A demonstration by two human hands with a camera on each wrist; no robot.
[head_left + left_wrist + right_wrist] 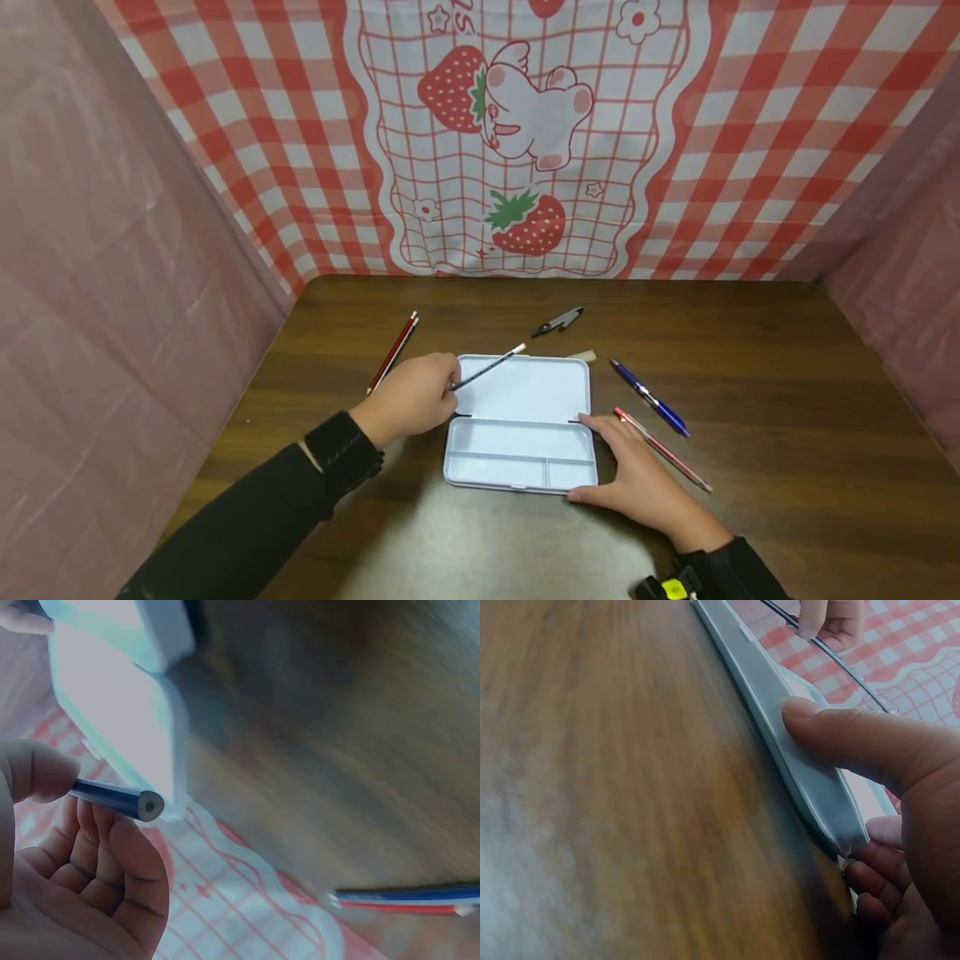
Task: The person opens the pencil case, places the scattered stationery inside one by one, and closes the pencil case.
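Note:
My left hand pinches a dark, patterned pencil between thumb and fingers, above the left side of an open white pencil case. The left wrist view shows the pencil's flat, unsharpened-looking end pointing out past the thumb. The case lies with its lid folded back, and its tray has a long divider and a short cross divider, with nothing in the compartments. My right hand grips the tray's right end, thumb on the front wall and fingers around the far corner.
Left of the case lie two pencils, one red and one dark. Beyond it are a grey compass and a pale eraser, partly behind the lid. A blue pen and a red pen lie on the right.

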